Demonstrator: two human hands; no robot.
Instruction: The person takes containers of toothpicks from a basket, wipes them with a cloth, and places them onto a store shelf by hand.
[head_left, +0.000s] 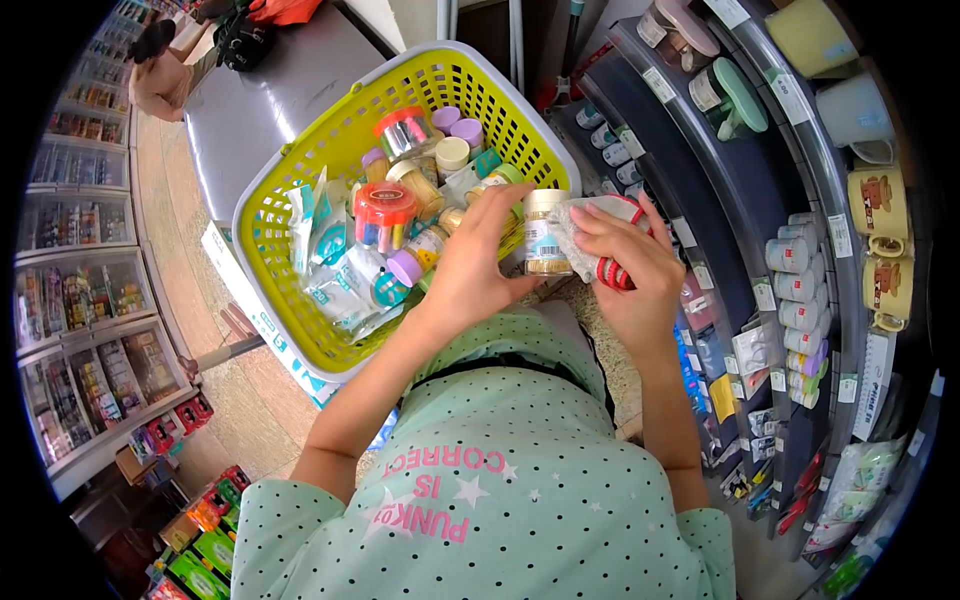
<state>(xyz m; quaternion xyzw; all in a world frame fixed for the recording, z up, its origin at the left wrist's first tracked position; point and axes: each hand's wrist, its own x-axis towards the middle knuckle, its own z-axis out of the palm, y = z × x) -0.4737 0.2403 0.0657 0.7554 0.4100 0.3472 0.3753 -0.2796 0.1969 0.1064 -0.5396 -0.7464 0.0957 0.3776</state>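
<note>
Your left hand (478, 262) grips the jar (546, 243), fingers at its top, thumb near its base. Your right hand (634, 260) is closed around the cloth (582, 260), touching the jar's side. Jar observed at the near edge of the basket (318, 345).

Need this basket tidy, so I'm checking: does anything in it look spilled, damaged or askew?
No spill or damage shows, though lower things are hidden. Inside the basket, a purple-lidded jar lies tipped over beside a white packet, and things around them are jumbled rather than lined up.
</note>
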